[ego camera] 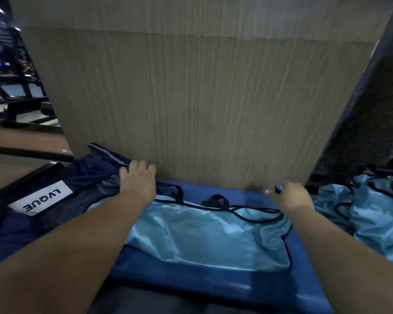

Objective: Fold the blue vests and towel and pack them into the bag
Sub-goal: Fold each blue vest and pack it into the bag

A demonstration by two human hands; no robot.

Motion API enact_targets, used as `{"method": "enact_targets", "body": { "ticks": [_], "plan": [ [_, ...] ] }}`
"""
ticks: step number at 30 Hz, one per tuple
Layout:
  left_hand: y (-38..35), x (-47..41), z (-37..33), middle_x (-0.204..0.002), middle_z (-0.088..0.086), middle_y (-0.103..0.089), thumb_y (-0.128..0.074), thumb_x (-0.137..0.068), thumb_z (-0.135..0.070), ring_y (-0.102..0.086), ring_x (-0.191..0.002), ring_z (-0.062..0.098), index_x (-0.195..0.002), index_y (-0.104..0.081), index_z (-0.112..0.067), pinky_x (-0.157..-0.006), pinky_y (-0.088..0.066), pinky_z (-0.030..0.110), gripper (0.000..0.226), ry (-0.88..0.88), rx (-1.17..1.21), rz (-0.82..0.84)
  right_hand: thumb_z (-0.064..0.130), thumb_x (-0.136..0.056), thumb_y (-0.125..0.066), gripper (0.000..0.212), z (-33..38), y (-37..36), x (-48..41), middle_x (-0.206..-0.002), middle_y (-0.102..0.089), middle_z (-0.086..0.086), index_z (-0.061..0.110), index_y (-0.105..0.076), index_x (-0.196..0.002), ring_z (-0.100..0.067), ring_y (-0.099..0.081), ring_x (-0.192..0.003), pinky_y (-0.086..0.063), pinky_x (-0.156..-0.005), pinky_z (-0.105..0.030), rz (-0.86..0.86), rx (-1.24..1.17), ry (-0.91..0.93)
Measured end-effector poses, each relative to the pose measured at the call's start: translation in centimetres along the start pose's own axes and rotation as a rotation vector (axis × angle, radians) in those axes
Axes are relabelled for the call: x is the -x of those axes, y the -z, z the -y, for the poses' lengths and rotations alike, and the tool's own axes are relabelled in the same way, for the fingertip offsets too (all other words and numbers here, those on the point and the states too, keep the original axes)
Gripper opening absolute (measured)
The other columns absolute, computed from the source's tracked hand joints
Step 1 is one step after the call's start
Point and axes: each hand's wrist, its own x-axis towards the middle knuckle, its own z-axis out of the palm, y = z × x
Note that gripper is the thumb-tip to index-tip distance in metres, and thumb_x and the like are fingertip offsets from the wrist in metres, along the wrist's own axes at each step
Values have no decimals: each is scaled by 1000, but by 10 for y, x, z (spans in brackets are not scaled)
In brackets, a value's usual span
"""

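Note:
A light blue vest (204,234) with black trim lies spread flat on a blue padded bench (191,279). My left hand (137,177) rests on the edge of a dark navy bag (61,191) with a white label, its fingers curled over the bag's rim. My right hand (289,196) is at the vest's far right corner, near the wall, fingers curled round a bit of dark blue fabric. More light blue vests (368,214) lie in a crumpled heap at the right.
A wood-grain wall panel (202,98) rises directly behind the bench. Dark gym equipment frames (16,105) stand at the far left on a brown floor. A dark textured surface (372,121) borders the right side.

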Motion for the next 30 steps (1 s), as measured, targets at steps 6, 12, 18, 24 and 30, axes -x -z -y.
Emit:
{"method": "enact_targets", "body": {
  "ticks": [6,12,18,24,30],
  "plan": [
    [-17,27,-104,-119,0,-59,-53,-88,-18,-49,-115,25,-113,-62,-25,-92,-41,35,27,-355,343,104,68,-84,-57,94,-55,-3,-9,-135,-51,-20,0,-34,-145,-34,-58,-103,-42,-73,-33,210,-6,-167],
    [-50,65,-169,-124,-4,-54,-47,-96,-37,-43,-120,20,-117,-57,-25,-99,-35,33,26,-466,504,212,19,-84,-76,44,-93,-18,2,-105,-63,-13,6,-56,-121,-26,-58,-90,-45,-71,-35,231,-836,-371],
    [-62,73,-193,-132,-14,-41,-45,-92,-59,-30,-128,12,-129,-47,-31,-107,-19,30,47,-484,482,135,19,-84,-76,15,-112,-41,16,-83,-63,-2,11,-63,-87,-18,-57,-74,-46,-68,-33,164,-860,-332],
    [-68,65,-204,-136,-17,-43,-33,-96,-59,-27,-131,7,-131,-46,-33,-107,-16,29,45,-475,481,135,25,-80,-67,13,-116,-46,-3,-87,-67,-11,16,-62,-87,-29,-63,-80,-53,-75,-44,71,-920,-331],
    [-73,61,-212,-161,-17,-8,-33,-92,-68,2,-148,10,-153,-13,-39,-119,5,43,70,-473,391,338,12,-88,-55,5,-121,-36,-12,-84,-60,-11,17,-54,-86,-32,-59,-78,-55,-75,-49,-40,-1031,-357]
  ]
}}
